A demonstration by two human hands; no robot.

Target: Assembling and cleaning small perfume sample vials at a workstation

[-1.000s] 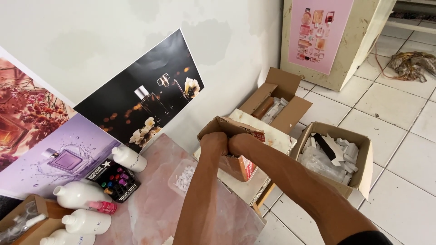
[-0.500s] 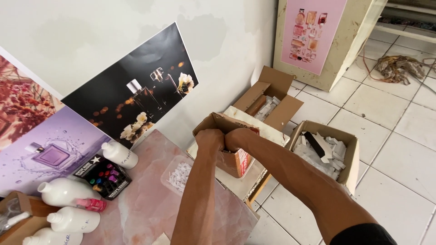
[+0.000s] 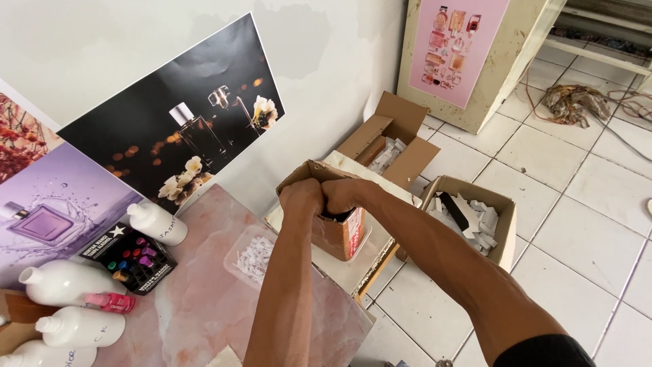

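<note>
small cardboard box [image 3: 337, 228] at desk [image 3: 204, 299] edge, 12 o'clock of us. left hand [image 3: 302, 198], right hand [image 3: 341, 194] clenched on top flaps. we judge it light, crushable; grip by side walls.

Single head-worn view, looking steeply down and forward past both forearms, close over the pink marble-patterned table [image 3: 204, 292], tiled floor [image 3: 577, 224] apparently farther below

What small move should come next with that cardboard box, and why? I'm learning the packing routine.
Probably draw both hands up out of the small cardboard box. The left hand and right hand are fisted together in its open top, so whatever they grip is hidden, and the box stands near the table edge.
</note>
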